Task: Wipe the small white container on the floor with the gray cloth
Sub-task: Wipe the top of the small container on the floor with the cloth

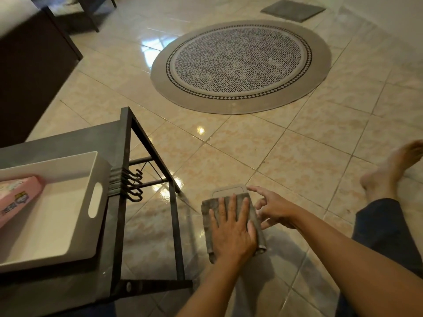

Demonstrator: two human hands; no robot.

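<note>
The small white container (229,191) lies on the tiled floor, and only its far end shows beyond the gray cloth (254,216) draped over it. My left hand (231,229) lies flat on the cloth with fingers spread, pressing it onto the container. My right hand (272,207) is at the container's right side, fingers apart, touching its edge and the cloth's right border. The rest of the container is hidden under the cloth and my hands.
A dark metal-framed table (123,143) stands to the left, carrying a large white tray (96,165) with a pink pack (18,197) in it; hooks hang on its rail. A round patterned rug (240,65) lies ahead. My bare foot (389,170) rests at right.
</note>
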